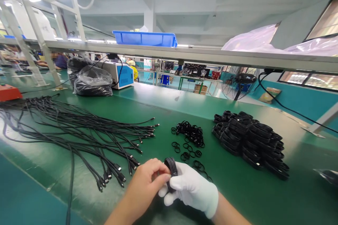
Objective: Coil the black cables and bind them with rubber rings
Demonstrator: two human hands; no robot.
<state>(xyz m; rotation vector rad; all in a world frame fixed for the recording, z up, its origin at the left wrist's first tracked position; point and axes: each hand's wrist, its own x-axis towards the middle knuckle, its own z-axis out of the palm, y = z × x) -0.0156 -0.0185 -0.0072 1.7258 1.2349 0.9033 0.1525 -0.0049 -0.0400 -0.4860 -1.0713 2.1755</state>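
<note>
A coiled black cable (171,167) is held upright between my two hands, low in the middle of the view. My right hand (194,186), in a white glove, is closed round the coil. On the coil's left side the bare fingers of my left hand (148,179) pinch at it; what lies under the fingertips is hidden. Just beyond are loose black rubber rings (190,133), heaped with several strays nearer me. Straight black cables (105,130) with metal plugs spread over the left of the green table (148,102). Coiled cables (250,140) are stacked at the right.
A blue bin (145,38) stands on the shelf (200,53) above the table. A bagged black bundle (92,81) and a white and blue machine (123,75) sit at the back left. A fan (239,81) stands behind the table, and a clear bag (327,175) lies far right.
</note>
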